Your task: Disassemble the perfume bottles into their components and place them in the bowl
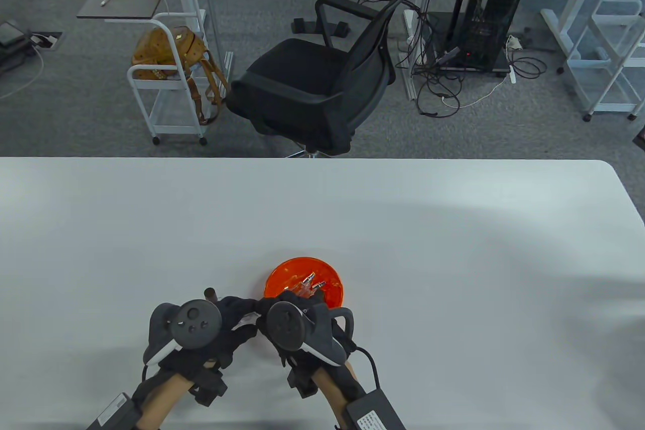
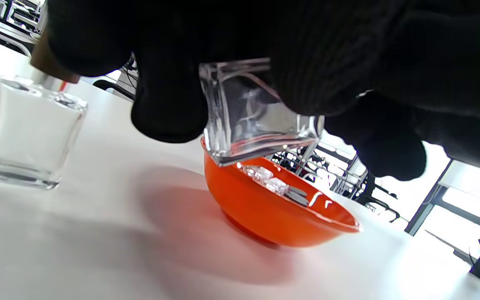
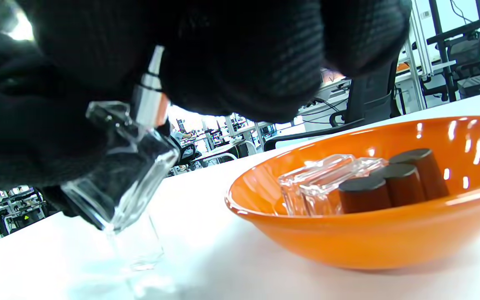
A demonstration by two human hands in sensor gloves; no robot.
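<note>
Orange plastic bowl (image 1: 287, 273) sits on the white table (image 1: 453, 248) just past the fingertips of both hands, and it's already got stuff in it: a couple of clear glass bottle bodies (image 3: 319, 181) lying down, with three dark brown caps (image 3: 394, 183) packed right beside them. Both gloved hands are bunched together just in front of the person, nearly touching each other. The left hand (image 1: 221, 329) has its fingers curled round a clear square perfume bottle (image 2: 252, 112), gripping it around the body and holding it up off the table, tilted, right by the near rim of the bowl. The right hand (image 1: 302, 319) comes in from the other side and is closed over the top end of that same bottle; from the right wrist view you can see the silvery spray nozzle (image 3: 150, 96) poking up into its fingers (image 3: 240, 62), which are wrapped over it, though exactly how tight that pinch is I can't tell since the glove hides the contact. Off to the outer side of the left hand, a second clear bottle (image 2: 25, 129) stands upright on the table with its brown cap (image 1: 209, 293) on, a bit apart from the bowl. Across the table there's a black office chair (image 1: 312, 82) and a white cart with a brown bag (image 1: 169, 54).
</note>
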